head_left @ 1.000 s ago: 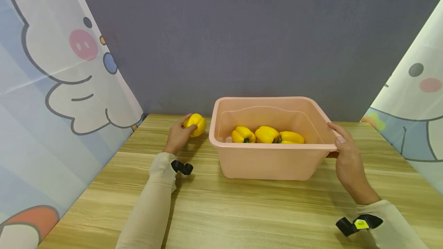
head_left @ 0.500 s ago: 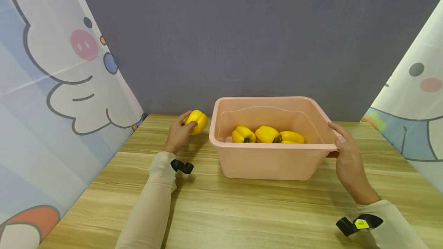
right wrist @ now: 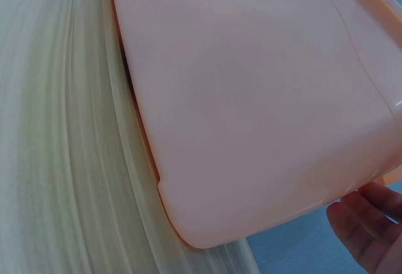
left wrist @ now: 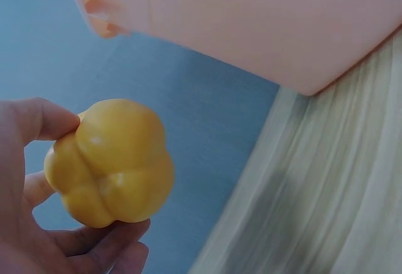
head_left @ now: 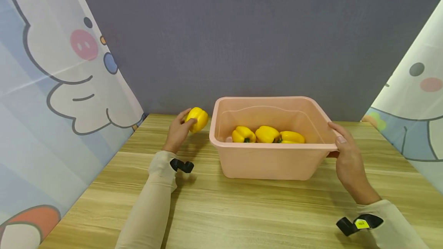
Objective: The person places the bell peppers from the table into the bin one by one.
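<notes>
Head view: a left hand (head_left: 177,131) grasps a glossy yellow bell pepper (head_left: 197,118) just above the wooden table (head_left: 242,210), beside a pink plastic tub (head_left: 273,160) holding three peppers (head_left: 267,134); the right hand (head_left: 347,156) grips the tub's rim. Left wrist view: fingers (left wrist: 38,120) cup the pepper (left wrist: 113,161). Right wrist view: fingertips (right wrist: 364,220), seemingly curled, meet the tub (right wrist: 251,98).

No text, label, brand or number can be read anywhere.

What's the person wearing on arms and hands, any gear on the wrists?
Both hands are bare. Long cream sleeves cover both arms to the wrists. A small black device sits at the left wrist; the right wrist's device is black too, with a yellow label. No cables visible.
</notes>
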Demonstrator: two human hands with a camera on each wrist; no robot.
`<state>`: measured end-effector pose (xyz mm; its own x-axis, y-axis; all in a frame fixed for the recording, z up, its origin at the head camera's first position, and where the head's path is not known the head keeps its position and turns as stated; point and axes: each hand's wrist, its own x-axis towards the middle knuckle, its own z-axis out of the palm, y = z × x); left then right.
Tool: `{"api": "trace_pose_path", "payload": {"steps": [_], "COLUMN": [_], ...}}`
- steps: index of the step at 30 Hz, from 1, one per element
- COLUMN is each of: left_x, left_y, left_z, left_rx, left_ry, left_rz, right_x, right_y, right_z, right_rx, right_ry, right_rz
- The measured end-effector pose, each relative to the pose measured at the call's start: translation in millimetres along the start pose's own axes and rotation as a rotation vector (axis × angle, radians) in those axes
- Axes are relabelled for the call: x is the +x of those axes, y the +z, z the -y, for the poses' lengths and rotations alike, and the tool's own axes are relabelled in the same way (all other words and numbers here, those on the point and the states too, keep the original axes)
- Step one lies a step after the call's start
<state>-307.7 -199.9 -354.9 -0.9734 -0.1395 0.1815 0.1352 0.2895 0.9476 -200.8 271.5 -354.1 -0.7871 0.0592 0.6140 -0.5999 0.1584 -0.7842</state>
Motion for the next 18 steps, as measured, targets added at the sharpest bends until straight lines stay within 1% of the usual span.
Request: {"api": "trace_pose_path", "payload": {"steps": [4, 8, 12, 18], "left_x": [-0.3, -1.7, -2.8, -5.8], "left_y": [-0.3, -1.5, -2.4, -2.2], "left_z": [-6.3, -12.0, -16.0, -21.5], "left_rx": [-0.007, -0.024, -0.046, -0.081], "left_ry": [0.02, 0.043, 0.062, 0.083], "left_rz": [-0.008, -0.016, -0.004, 0.014], "right_x": [0, 0, 0, -1], "right_y": [0, 0, -1, -2], "right_z": [1, 2, 1, -2], "right_rx": [-0.014, -0.07, -0.123, -0.091], "right_ry": [0.006, 0.008, -0.002, 0.009], "right_rz": [-0.003, -0.001, 0.008, -0.004]}}
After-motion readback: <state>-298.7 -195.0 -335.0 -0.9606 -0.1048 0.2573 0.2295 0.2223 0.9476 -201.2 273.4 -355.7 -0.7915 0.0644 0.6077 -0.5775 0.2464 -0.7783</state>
